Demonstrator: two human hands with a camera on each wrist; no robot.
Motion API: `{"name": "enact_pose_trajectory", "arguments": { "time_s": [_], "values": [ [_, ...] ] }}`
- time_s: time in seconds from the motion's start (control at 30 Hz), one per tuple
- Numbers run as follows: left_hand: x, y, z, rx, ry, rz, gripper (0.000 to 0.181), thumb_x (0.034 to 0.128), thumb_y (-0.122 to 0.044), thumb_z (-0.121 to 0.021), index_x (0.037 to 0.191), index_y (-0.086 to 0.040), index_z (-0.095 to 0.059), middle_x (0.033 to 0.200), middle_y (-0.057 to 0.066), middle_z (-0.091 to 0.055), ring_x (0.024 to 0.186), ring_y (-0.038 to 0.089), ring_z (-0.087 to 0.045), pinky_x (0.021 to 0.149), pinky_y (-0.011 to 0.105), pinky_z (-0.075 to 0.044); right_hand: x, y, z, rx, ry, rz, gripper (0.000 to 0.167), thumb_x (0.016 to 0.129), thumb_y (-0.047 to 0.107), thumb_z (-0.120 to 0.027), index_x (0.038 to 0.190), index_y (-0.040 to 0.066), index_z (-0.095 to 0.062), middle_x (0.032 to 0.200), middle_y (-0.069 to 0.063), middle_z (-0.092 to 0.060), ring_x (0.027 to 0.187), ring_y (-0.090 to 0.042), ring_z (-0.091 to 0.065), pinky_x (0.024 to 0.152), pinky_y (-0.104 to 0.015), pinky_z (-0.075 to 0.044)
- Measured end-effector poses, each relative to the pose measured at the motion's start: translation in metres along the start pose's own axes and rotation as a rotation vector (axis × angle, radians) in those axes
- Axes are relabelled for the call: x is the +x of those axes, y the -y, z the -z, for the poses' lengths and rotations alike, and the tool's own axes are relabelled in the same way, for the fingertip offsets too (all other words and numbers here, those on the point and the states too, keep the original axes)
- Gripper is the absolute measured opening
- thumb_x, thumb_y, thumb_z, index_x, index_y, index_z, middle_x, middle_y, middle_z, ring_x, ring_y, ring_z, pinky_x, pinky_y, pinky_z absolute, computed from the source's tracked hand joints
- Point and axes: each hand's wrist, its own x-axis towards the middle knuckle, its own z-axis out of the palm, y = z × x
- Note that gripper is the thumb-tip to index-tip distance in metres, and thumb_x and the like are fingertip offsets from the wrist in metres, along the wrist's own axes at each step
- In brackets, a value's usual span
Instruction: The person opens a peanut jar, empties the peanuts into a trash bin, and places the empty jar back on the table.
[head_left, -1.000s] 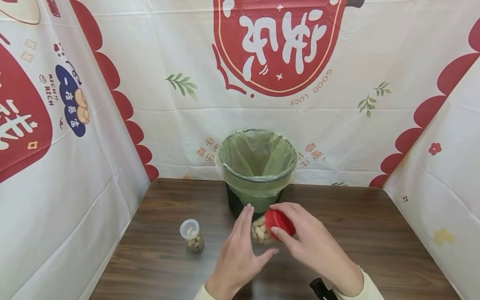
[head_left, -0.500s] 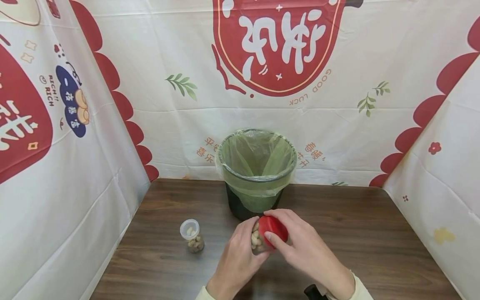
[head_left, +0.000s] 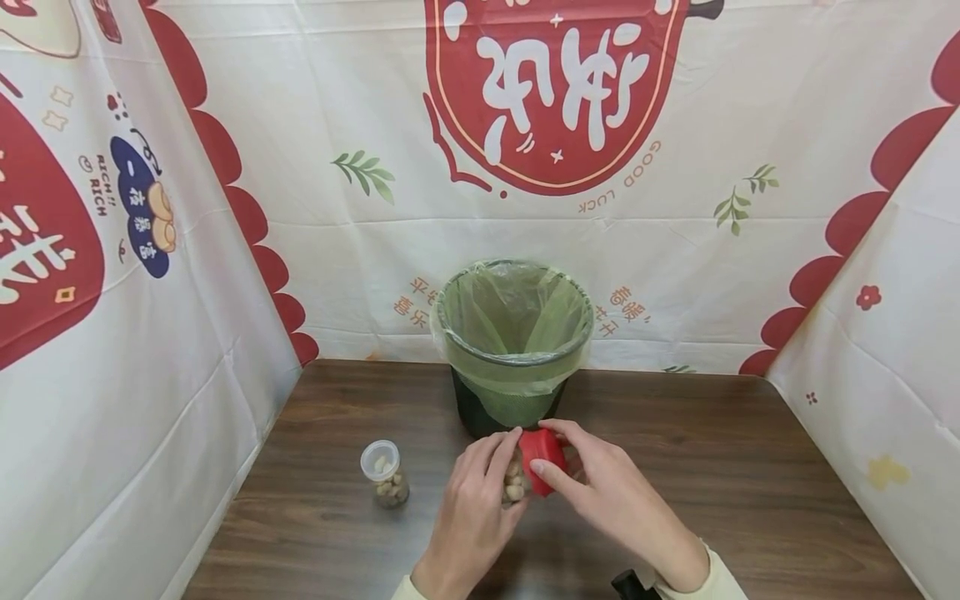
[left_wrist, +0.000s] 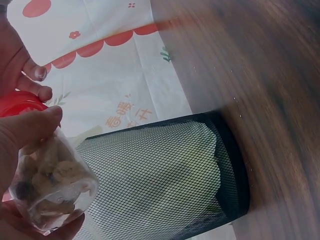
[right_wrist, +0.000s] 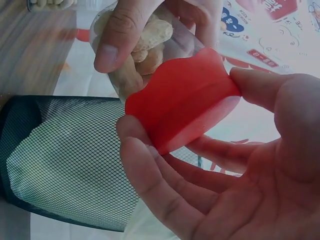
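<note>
In the head view a clear jar [head_left: 513,483] of unshelled peanuts is held in front of the bin, tilted on its side with its lid to the right. My left hand [head_left: 471,504] grips the jar's body. A wavy-edged red lid [head_left: 543,461] caps it, and my right hand [head_left: 617,492] holds the lid between thumb and fingers. In the left wrist view the jar's clear bottom [left_wrist: 65,200] shows, with nuts behind it. The right wrist view shows the red lid [right_wrist: 185,100] at the jar's mouth; whether it is loose I cannot tell.
Behind the hands stands a black mesh bin [head_left: 472,408] with a pale green liner [head_left: 450,354]. To the left, a smaller clear jar [head_left: 391,490] of nuts with a whitish lid stands on the brown wooden table [head_left: 300,500]. Printed cloth [head_left: 337,275] surrounds the table's back and sides.
A second ago my left hand was spread beside the jar; its fingers have closed round the body. The lid has turned to face further right. The small jar and bin have stayed put.
</note>
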Motion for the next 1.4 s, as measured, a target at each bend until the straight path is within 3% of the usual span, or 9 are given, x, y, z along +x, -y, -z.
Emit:
{"name": "enact_pose_trajectory", "arguments": {
  "time_s": [0.43,0.67,0.73,0.87,1.0,1.13,1.27,1.4],
  "values": [
    [0.002,0.001,-0.001,-0.001,-0.029,-0.040,0.081,0.0614,-0.011,-0.100,0.135,-0.006,-0.067,0.119,0.005,-0.071,0.109,0.022,-0.070,0.097,0.039,-0.061,-0.001,-0.008,-0.001,0.077,0.021,0.014,0.050,0.099,0.034,-0.080,0.142,0.012,-0.064,0.110,0.004,-0.075,0.087,-0.001,-0.067,0.074,-0.024,-0.059],
    [-0.001,-0.001,0.002,-0.151,0.082,0.115,0.078,0.0659,-0.015,-0.104,0.135,-0.009,-0.067,0.121,0.004,-0.073,0.113,0.017,-0.069,0.093,0.033,-0.064,-0.003,-0.016,-0.005,-0.024,-0.035,0.290,0.055,0.094,0.020,-0.086,0.144,0.015,-0.064,0.133,0.003,-0.070,0.106,-0.005,-0.067,0.087,-0.028,-0.062],
    [-0.002,-0.001,0.003,-0.147,0.086,0.113,0.078,0.0666,-0.017,-0.104,0.135,-0.009,-0.066,0.119,0.003,-0.073,0.112,0.017,-0.069,0.092,0.032,-0.065,-0.004,-0.016,-0.004,-0.035,-0.037,0.325,0.057,0.092,0.017,-0.086,0.144,0.014,-0.063,0.135,0.003,-0.070,0.107,-0.006,-0.067,0.088,-0.029,-0.062],
    [-0.001,0.001,0.001,-0.086,0.055,0.063,0.080,0.0637,-0.016,-0.104,0.135,-0.009,-0.067,0.118,0.004,-0.072,0.111,0.018,-0.069,0.093,0.034,-0.063,-0.004,-0.015,-0.002,-0.044,-0.021,0.289,0.062,0.093,0.019,-0.087,0.148,0.014,-0.060,0.137,0.002,-0.069,0.104,-0.005,-0.069,0.087,-0.031,-0.063],
    [-0.001,0.003,0.001,-0.006,0.022,0.016,0.079,0.0625,-0.013,-0.102,0.134,-0.009,-0.068,0.119,0.005,-0.072,0.111,0.022,-0.070,0.095,0.039,-0.062,-0.004,-0.014,0.001,-0.073,-0.006,0.180,0.075,0.093,0.030,-0.087,0.158,0.019,-0.052,0.145,0.003,-0.065,0.113,-0.010,-0.073,0.093,-0.033,-0.063],
    [-0.001,0.004,0.003,0.035,-0.004,-0.013,0.075,0.0662,-0.010,-0.098,0.135,-0.008,-0.068,0.119,0.006,-0.071,0.110,0.023,-0.069,0.096,0.042,-0.063,-0.002,-0.014,0.003,-0.020,0.035,0.108,0.075,0.097,0.038,-0.082,0.161,0.018,-0.048,0.148,-0.002,-0.064,0.113,-0.013,-0.074,0.093,-0.034,-0.063],
    [0.001,0.003,0.006,0.037,-0.015,-0.031,0.071,0.0703,-0.009,-0.096,0.135,-0.008,-0.069,0.119,0.005,-0.071,0.110,0.023,-0.070,0.097,0.044,-0.063,0.000,-0.014,0.004,0.065,0.089,0.099,0.073,0.101,0.040,-0.077,0.161,0.012,-0.047,0.135,-0.005,-0.070,0.100,-0.009,-0.073,0.084,-0.028,-0.063],
    [0.003,0.002,0.007,0.037,-0.019,-0.036,0.070,0.0714,-0.010,-0.096,0.136,-0.009,-0.069,0.120,0.005,-0.072,0.110,0.023,-0.070,0.098,0.043,-0.063,0.000,-0.013,0.003,0.053,0.067,0.132,0.065,0.100,0.037,-0.078,0.155,0.011,-0.053,0.126,-0.001,-0.071,0.091,-0.001,-0.068,0.080,-0.025,-0.061]
  ]
}}
